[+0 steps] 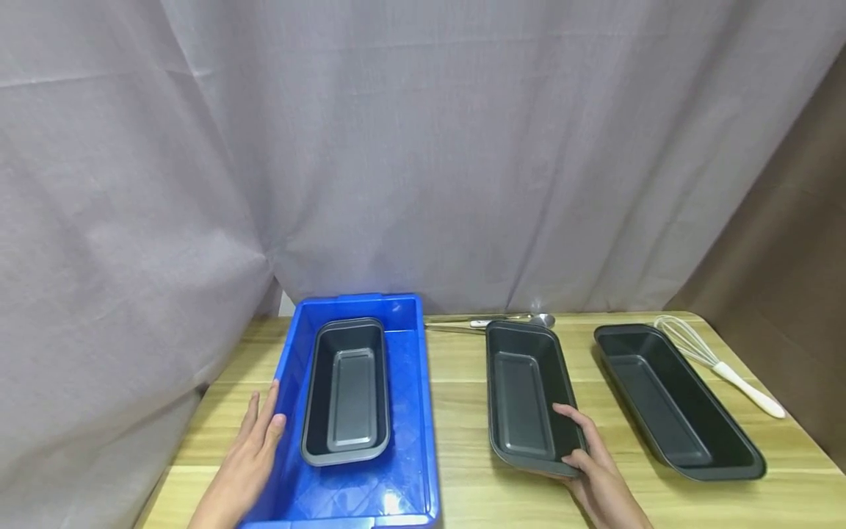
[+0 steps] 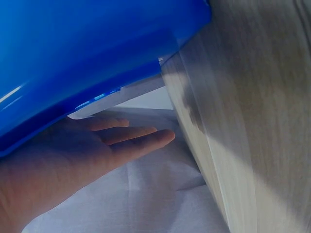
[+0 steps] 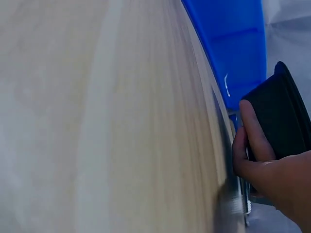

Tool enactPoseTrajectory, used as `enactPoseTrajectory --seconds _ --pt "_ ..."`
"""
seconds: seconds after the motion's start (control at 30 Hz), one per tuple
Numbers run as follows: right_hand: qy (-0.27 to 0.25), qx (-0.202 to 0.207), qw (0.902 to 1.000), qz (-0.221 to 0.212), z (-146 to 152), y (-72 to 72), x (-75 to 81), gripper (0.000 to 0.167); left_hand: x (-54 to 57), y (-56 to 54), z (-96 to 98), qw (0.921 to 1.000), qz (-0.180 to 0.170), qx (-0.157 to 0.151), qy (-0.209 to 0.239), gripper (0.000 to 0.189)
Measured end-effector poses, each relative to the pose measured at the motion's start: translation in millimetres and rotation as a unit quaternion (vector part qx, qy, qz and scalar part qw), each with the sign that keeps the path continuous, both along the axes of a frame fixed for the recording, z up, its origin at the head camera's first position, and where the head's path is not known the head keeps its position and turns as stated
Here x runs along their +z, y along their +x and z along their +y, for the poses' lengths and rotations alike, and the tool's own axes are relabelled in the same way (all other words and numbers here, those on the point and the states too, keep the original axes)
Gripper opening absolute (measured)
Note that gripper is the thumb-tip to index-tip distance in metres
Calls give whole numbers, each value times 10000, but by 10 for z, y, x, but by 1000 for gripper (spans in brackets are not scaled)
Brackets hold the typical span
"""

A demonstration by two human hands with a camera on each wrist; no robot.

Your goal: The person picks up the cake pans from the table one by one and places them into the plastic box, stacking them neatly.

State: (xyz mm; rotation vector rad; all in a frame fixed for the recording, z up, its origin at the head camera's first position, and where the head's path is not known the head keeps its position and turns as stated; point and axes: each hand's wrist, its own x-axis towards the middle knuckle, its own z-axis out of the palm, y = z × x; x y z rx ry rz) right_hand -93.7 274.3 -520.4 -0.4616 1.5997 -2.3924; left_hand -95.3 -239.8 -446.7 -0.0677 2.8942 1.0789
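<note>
A dark loaf pan is gripped by my right hand at its near right corner, thumb and fingers over the rim. In the right wrist view the same pan shows its outer side, with fingers spread along it. My left hand rests at the left wall of a blue plastic bin, its fingers extended. The left wrist view shows that hand beneath the bin's rim. Another loaf pan lies inside the bin, toward its left side.
A third, longer loaf pan sits on the wooden table at the right, beside a white-handled whisk. Along the back edge lie several slim utensils, including a spoon. A grey curtain hangs behind.
</note>
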Motion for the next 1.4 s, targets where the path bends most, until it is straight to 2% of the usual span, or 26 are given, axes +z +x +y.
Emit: enactPoseTrajectory --seconds 0.1,0.2,0.37,0.6,0.83,1.03,1.13,1.27,1.4 --pt "494 -493 9976 -20 -54 30 35 68 -10 1 -3 10000 -18 17 13 64" --pt "773 -785 9939 -56 -97 50 87 61 -12 -3 -5 10000 -50 31 23 64" --pt "1079 -946 9896 -54 -160 70 203 54 -4 0 -8 9999 -109 35 59 64" --pt "1890 -1335 9728 102 -325 111 372 41 0 19 -14 9999 -77 23 107 64" --pt "2142 -1610 9618 570 -535 95 503 42 -1 24 -18 9999 -88 13 112 65" --pt "2308 -1549 9600 325 -753 73 720 43 18 5 -18 9998 -184 61 85 67" --pt "2037 -1239 9710 177 -882 70 833 44 20 -6 -11 9998 -198 78 31 67" --pt "1244 -567 9905 -119 -1053 47 937 44 14 -15 -1 9997 -213 92 -27 67" --pt "853 -75 9959 -282 -1240 10 1019 43 11 -12 2 9996 -266 106 -10 67"
